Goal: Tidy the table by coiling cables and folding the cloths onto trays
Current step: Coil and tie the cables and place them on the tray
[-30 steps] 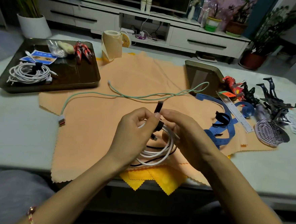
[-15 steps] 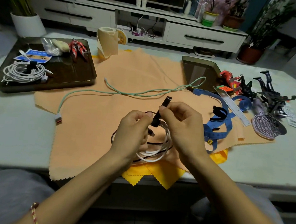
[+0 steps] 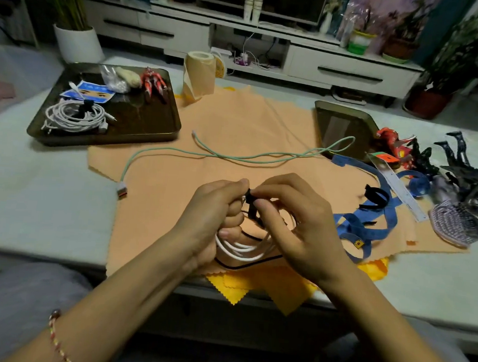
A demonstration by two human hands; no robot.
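Item: white cable coil point(image 3: 241, 249), held just above the orange cloth point(image 3: 235, 129) near the front edge of the tabletop point(image 3: 33, 194); loops sag toward me, long axis seemingly left to right. Step: binding. My left hand point(image 3: 212, 215) curls its fingers round the loops, and my right hand point(image 3: 294, 227) pinches the black strap point(image 3: 250, 194) atop them. Next, I judge: cinch the strap, then move the coil to the left tray point(image 3: 107, 140).

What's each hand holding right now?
Left hand: grips the cable coil.
Right hand: pinches the black strap at the coil's top.
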